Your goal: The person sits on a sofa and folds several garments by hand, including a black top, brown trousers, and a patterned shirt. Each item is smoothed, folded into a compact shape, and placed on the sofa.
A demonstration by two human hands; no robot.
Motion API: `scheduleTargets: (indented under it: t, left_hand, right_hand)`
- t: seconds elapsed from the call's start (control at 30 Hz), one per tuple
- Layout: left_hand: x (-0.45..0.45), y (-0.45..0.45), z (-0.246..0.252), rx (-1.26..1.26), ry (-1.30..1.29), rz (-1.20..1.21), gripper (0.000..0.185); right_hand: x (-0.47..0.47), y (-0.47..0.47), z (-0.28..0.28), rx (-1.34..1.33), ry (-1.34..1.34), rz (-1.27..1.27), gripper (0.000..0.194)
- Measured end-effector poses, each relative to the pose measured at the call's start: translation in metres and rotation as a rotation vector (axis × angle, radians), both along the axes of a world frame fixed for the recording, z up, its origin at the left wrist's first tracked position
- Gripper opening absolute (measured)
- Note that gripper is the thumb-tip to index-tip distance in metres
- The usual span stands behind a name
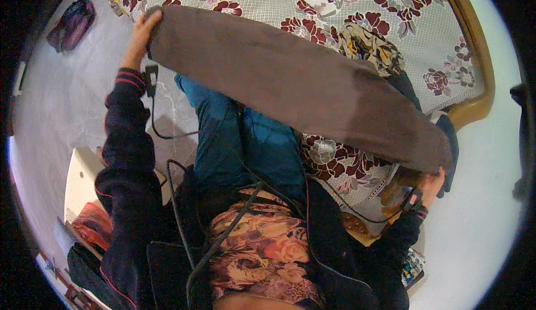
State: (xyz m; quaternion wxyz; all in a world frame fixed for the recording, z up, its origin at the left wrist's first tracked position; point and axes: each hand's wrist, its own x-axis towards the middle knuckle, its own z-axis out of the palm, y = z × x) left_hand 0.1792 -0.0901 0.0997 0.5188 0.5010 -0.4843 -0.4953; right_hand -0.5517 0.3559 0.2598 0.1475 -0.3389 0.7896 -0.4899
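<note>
A long strip of brown cloth (268,75), seemingly folded, is stretched between my two hands, sloping down from upper left to lower right. My left hand (146,25) grips its upper left end. At the lower right, my right hand (433,186) holds the other end, with a dark band on the wrist. Part of the cloth's right portion looks darker. Behind it lies a crumpled patterned cloth (370,48) in cream, black and yellow. A dark cloth (447,155) shows beside the right end. The fingers under the brown cloth are partly hidden.
A bed or couch with a floral cover (402,4) and wooden frame (477,104) stands before me. Black cables (171,136) run from both wrists across my lap. A dark pink and black bundle (72,26) lies on the floor; a cream piece of furniture (79,176) stands at left.
</note>
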Motion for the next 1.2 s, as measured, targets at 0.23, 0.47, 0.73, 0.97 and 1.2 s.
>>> scheduleTargets:
  t: [0.23, 0.47, 0.73, 0.97, 1.2]
  left_hand:
    - [0.030, -0.088, 0.127, -0.336, 0.025, 0.065, 0.025]
    - [0.075, -0.134, 0.053, -0.360, -0.948, 0.094, 0.042]
    - [0.043, -0.065, -0.126, 0.202, -0.851, 0.228, 0.060]
    - [0.037, 0.026, -0.156, 0.248, 0.164, 0.142, 0.048]
    - [-0.003, 0.027, -0.193, 0.165, 0.550, -0.005, 0.043]
  right_hand:
    - [0.028, -0.048, 0.058, -0.148, 0.397, 0.113, 0.043]
    - [0.039, -0.055, 0.007, -0.219, 0.151, -0.049, 0.037]
    - [0.012, -0.046, -0.057, 0.036, -0.328, -0.339, 0.031]
    - [0.034, -0.059, -0.054, 0.096, 0.027, -0.441, 0.049]
    - [0.122, -0.075, -0.050, 0.121, 1.100, -0.068, 0.055]
